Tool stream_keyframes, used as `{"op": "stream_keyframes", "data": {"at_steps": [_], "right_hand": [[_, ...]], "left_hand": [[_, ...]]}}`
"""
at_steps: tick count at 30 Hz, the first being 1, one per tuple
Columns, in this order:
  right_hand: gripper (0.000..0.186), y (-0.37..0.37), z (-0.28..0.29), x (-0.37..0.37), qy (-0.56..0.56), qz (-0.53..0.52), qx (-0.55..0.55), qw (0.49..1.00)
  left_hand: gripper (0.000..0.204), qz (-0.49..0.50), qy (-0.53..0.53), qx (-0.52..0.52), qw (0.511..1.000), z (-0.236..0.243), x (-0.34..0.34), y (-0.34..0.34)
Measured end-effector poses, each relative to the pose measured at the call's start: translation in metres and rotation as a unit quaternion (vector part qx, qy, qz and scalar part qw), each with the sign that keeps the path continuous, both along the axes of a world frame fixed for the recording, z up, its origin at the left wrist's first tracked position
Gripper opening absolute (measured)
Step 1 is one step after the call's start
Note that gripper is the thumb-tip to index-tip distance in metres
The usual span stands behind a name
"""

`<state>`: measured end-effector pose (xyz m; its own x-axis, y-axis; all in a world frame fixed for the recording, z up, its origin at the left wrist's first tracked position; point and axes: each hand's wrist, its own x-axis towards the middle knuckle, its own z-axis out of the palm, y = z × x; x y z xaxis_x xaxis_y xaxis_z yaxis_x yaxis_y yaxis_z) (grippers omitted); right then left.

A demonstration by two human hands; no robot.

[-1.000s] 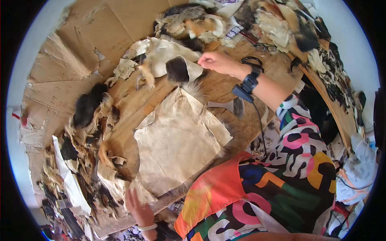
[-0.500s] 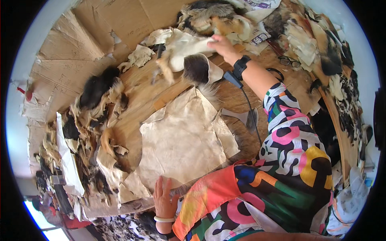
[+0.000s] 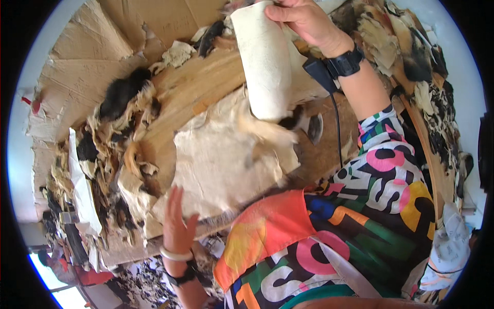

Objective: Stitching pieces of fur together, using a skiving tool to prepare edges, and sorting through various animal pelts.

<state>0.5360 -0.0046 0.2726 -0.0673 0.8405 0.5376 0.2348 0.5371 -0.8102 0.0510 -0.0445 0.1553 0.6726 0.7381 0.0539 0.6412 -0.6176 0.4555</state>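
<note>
My right hand (image 3: 311, 26) is raised at the far side of the table, its thumb and fingers closed on the upper end of a fur pelt (image 3: 265, 64). The pelt hangs down, pale skin side showing, with a blurred tan furry end over the spread hide. That large cream hide (image 3: 206, 165) lies flat, skin side up, in the middle of the wooden table. My left hand (image 3: 178, 219) hovers by the hide's near-left edge, fingers extended, holding nothing. Beside the hanging pelt's lower end, a rounded metal blade (image 3: 315, 127) is partly visible.
Fur scraps (image 3: 123, 98) heap along the table's left side, against cardboard sheets (image 3: 77, 87). More pelts (image 3: 381, 44) pile up at the far right. A black cord (image 3: 337, 129) trails from my right wrist. White paper (image 3: 85, 190) stands at the left edge; fur bits litter below.
My right hand has lifted the pelt off the far pile and brought it nearer, over the hide. My left hand has moved left and come up off the hide's edge.
</note>
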Motion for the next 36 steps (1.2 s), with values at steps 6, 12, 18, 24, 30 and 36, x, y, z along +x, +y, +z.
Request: {"op": "stream_keyframes", "data": {"at_steps": [6, 12, 18, 24, 30, 36], "right_hand": [[0.017, -0.005, 0.014, -0.091, -0.058, 0.276, -0.01, 0.959], [0.002, -0.015, 0.031, -0.129, -0.207, 0.18, 0.066, 0.959], [0.011, -0.019, 0.025, -0.115, -0.395, -0.068, 0.196, 0.895], [0.015, 0.004, -0.008, -0.088, -0.404, -0.109, 0.158, 0.894], [0.027, 0.032, -0.074, -0.052, -0.474, -0.075, -0.01, 0.877], [0.02, 0.059, -0.09, -0.032, -0.457, -0.143, -0.033, 0.877]], "left_hand": [[0.085, -0.072, -0.255, -0.075, 0.961, 0.033, 0.061, 0.061], [0.068, -0.152, -0.22, -0.005, 0.964, 0.025, 0.119, 0.101], [0.041, -0.031, -0.197, -0.116, 0.973, 0.023, 0.084, 0.116], [0.032, 0.037, -0.065, 0.039, 0.996, 0.019, 0.017, 0.156], [0.022, 0.068, -0.215, -0.05, 0.973, -0.05, -0.019, 0.184], [0.015, 0.133, -0.198, 0.002, 0.971, -0.039, -0.011, 0.2]]}}
